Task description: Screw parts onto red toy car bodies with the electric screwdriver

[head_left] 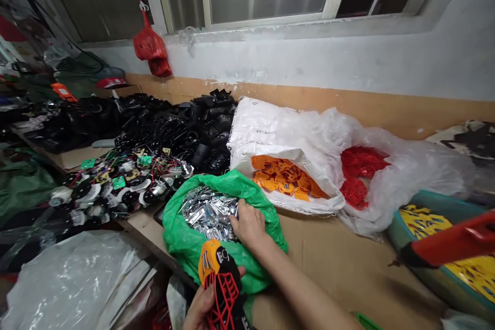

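My left hand (203, 303) is closed around a plastic casing (222, 286) with an orange end, black sides and a red lattice. The casing is tilted, its orange end towards the green bag. The green plastic bag (170, 227) is rolled open and full of small shiny metal pieces (209, 211). My right hand (249, 224) reaches over the bag's near right rim, fingers curled and tips down at the metal pieces. What it pinches there is hidden.
Behind the bag lies a white sack (270, 121) with orange plastic parts (286, 178); a clear bag holds red parts (359, 170). At right, a red tool (452, 240) hangs before a teal basin (400, 237) of yellow parts. Wired motors (131, 180) and black parts (185, 129) are heaped left.
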Tool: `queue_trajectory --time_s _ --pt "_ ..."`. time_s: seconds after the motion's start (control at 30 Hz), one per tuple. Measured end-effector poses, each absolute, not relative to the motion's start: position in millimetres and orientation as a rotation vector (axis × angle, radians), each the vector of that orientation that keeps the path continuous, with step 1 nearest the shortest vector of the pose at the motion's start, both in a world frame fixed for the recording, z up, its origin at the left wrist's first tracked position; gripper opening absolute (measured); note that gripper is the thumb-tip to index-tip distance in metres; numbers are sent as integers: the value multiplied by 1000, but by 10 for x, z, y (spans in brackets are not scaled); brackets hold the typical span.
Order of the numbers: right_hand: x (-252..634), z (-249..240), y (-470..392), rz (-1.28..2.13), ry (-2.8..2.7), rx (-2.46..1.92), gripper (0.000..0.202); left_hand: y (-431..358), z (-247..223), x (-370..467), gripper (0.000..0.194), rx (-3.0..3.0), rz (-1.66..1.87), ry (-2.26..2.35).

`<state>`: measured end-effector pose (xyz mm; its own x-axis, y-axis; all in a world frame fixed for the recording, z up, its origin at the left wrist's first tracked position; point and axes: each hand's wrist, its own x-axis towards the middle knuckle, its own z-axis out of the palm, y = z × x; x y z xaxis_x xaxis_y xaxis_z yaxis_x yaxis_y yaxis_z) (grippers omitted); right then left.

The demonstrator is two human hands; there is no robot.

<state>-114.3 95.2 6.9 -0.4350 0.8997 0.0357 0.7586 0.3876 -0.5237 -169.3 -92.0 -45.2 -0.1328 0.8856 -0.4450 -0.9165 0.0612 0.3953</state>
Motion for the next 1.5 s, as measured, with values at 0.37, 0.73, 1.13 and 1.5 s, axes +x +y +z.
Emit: queue_trajectory --time_s 0.37,0.73,1.13,1.5 --pt "-772 196 766 557 -2180 -1226 25 -832 -218 -1752 33 -25 1564 505" --pt "170 230 48 1285 -1562 -959 21 -574 156 -1250 40 84 1526 833" --pt "747 233 61 1906 -939 -997 36 -278 187 -835 41 263 1291 837" --pt "896 201 -31 1303 -1357 -1015 21 -221 147 -698 42 336 1369 961"
